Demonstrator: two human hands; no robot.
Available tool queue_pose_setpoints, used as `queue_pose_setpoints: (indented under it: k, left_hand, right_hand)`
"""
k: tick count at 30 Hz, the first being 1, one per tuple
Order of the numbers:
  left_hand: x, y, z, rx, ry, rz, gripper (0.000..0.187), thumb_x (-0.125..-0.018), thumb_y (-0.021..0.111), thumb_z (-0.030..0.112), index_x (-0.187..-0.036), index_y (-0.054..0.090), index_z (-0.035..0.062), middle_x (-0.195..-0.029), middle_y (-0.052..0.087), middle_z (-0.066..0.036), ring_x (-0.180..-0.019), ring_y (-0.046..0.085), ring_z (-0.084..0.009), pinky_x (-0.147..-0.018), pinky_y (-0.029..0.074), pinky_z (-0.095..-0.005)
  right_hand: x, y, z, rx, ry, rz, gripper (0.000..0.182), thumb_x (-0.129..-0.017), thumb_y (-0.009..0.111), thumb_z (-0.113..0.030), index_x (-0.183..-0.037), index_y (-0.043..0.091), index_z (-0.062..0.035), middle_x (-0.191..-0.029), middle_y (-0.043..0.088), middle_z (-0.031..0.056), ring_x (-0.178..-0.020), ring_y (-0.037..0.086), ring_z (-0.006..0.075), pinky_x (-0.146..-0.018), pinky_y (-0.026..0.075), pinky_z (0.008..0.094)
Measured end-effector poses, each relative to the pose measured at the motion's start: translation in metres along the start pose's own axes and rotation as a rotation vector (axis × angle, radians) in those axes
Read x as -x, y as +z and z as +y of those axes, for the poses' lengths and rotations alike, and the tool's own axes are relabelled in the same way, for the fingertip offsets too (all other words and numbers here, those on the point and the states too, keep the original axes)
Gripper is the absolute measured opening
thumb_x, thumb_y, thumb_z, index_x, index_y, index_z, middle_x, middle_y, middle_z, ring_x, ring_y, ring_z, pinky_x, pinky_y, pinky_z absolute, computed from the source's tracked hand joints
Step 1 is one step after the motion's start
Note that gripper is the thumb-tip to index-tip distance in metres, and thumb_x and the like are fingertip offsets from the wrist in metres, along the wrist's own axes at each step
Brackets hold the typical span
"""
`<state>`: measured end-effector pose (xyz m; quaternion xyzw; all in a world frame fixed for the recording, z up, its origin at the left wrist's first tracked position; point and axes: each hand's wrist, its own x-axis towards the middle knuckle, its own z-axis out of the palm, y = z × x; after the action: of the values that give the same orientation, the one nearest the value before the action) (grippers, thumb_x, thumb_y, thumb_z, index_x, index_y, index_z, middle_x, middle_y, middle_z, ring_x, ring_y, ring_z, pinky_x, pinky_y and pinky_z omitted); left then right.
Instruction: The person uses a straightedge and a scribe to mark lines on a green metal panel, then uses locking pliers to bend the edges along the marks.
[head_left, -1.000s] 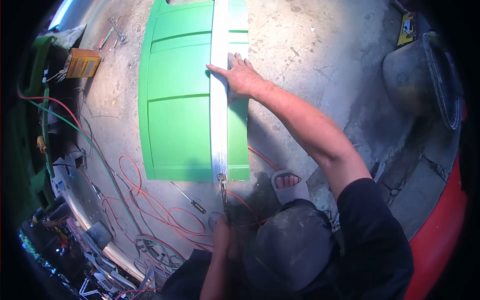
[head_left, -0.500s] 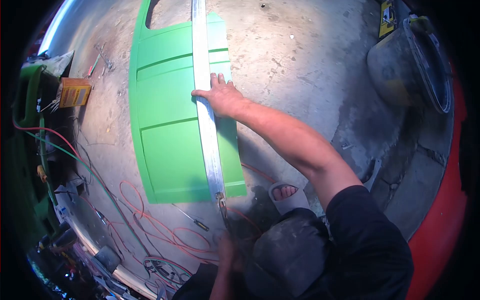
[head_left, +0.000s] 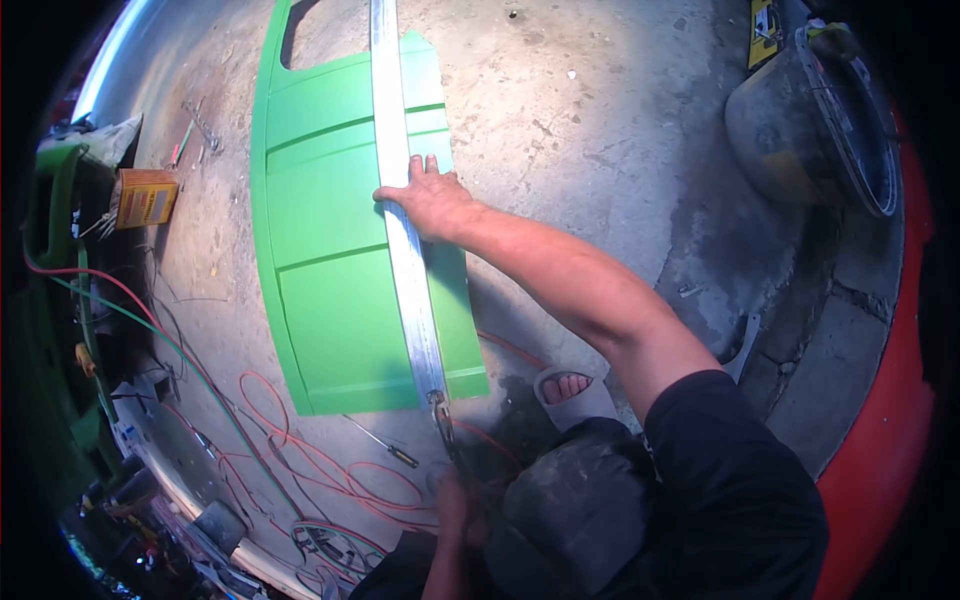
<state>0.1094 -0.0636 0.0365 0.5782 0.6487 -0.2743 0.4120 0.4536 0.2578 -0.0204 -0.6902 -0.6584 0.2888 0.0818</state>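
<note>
Beneath the spread right hand (head_left: 428,203) lies the metal bar (head_left: 411,285), atop the green panel (head_left: 325,215).

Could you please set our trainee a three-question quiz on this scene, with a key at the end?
1. Choose one: the right hand is spread on
A) the orange hose
B) the metal bar
C) the can

2. True or false: the screwdriver lies on the concrete floor, off the large panel.

3. Fill in the missing word: the large panel under the metal bar is coloured ____.

Key: 1. B; 2. True; 3. green
</note>
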Motion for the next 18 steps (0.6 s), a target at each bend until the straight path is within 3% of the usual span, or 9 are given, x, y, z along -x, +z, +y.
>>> queue_pose_setpoints:
  k: [9,12,14,18]
  left_hand:
    - [0.001,0.003,-0.003,0.052,0.038,0.026,0.041,-0.088,0.062,0.024,-0.121,0.055,0.0011,-0.11,0.062,-0.027,-0.106,0.056,-0.0497,-0.09,0.044,-0.0561]
    - [-0.006,0.017,-0.027,0.061,0.106,0.052,0.041,-0.087,0.062,0.024,-0.121,0.055,0.001,-0.11,0.062,-0.027,-0.104,0.057,-0.0491,-0.092,0.043,-0.0551]
    - [-0.016,0.03,-0.051,0.261,0.102,-0.018,0.039,-0.087,0.061,0.023,-0.118,0.056,0.0,-0.109,0.061,-0.026,-0.103,0.058,-0.0479,-0.096,0.041,-0.0543]
    - [-0.017,0.031,-0.042,0.281,0.016,-0.037,0.036,-0.087,0.06,0.022,-0.114,0.056,-0.001,-0.106,0.061,-0.027,-0.102,0.058,-0.0469,-0.098,0.038,-0.0541]
  right_hand:
    - [-0.001,-0.003,-0.001,0.007,-0.001,-0.018,0.045,-0.102,0.047,-0.022,-0.145,0.046,-0.0348,-0.149,0.031,0.0306,-0.14,0.033,0.0533,-0.107,0.04,0.0615]
    - [-0.001,-0.002,0.0,0.026,-0.011,-0.015,0.046,-0.101,0.047,-0.021,-0.146,0.044,-0.0347,-0.149,0.031,0.0313,-0.14,0.033,0.0535,-0.107,0.04,0.0614]
    - [-0.001,-0.001,0.0,0.057,-0.029,-0.01,0.049,-0.1,0.049,-0.018,-0.147,0.043,-0.034,-0.148,0.032,0.0322,-0.14,0.033,0.054,-0.108,0.038,0.0623]
    - [0.004,-0.01,-0.003,0.053,-0.039,-0.027,0.052,-0.099,0.05,-0.016,-0.147,0.043,-0.0341,-0.148,0.033,0.0331,-0.14,0.033,0.0543,-0.11,0.034,0.0633]
